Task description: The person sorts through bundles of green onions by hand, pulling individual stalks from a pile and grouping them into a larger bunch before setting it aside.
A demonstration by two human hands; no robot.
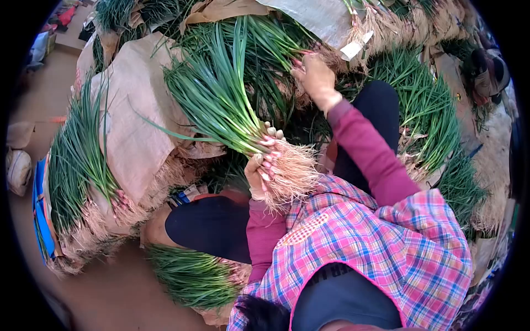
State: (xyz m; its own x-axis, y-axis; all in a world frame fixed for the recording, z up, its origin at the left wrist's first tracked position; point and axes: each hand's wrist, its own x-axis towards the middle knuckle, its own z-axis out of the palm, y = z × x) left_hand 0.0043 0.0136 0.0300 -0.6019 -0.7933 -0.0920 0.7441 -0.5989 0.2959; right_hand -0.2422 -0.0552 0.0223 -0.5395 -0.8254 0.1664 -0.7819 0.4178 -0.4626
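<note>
My left hand [254,175] is wrapped round a thick bunch of spring onions [226,99]. Their long green leaves fan out up and to the left, while the pinkish bulbs and pale stringy roots [295,171] hang toward my lap. My right hand [319,80] is stretched forward, its fingers closed at the reddish lower stems of other spring onions [279,47] in the pile ahead. How many stems it grips I cannot make out.
Stacked spring onions with a brown cloth [141,88] over them stand on the left. More spring onions [425,110] lie to the right, and another bunch [190,276] is beside my knee. Brown floor [127,292] shows at lower left.
</note>
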